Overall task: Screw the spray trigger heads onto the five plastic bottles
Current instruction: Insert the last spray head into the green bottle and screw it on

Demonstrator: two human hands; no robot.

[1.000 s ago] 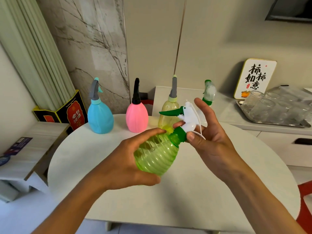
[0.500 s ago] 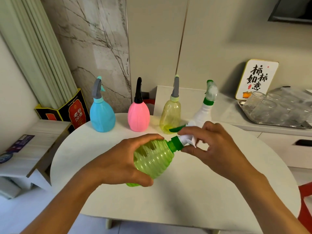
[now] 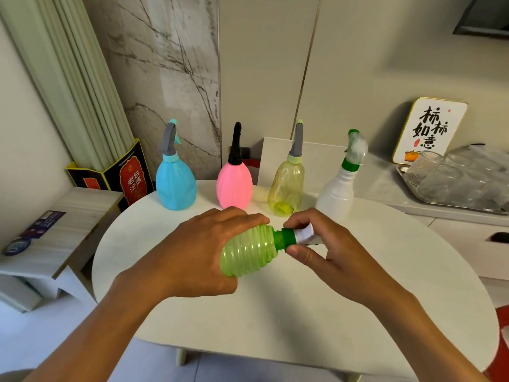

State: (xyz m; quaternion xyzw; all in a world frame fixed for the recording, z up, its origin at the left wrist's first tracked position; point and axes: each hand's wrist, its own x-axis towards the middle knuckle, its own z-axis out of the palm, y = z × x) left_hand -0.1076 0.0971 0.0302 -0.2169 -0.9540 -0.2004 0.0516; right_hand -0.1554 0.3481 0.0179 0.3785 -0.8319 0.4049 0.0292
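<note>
Left hand (image 3: 192,260): gripping the green bottle (image 3: 248,253) steady.
Right hand (image 3: 325,252): pinching the trigger head (image 3: 296,237), twisting squarely to avoid cross-threading.

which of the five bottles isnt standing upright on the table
The green ribbed bottle: the left hand holds it on its side above the table, neck pointing right. The blue, pink, yellow and white bottles stand upright.
</note>
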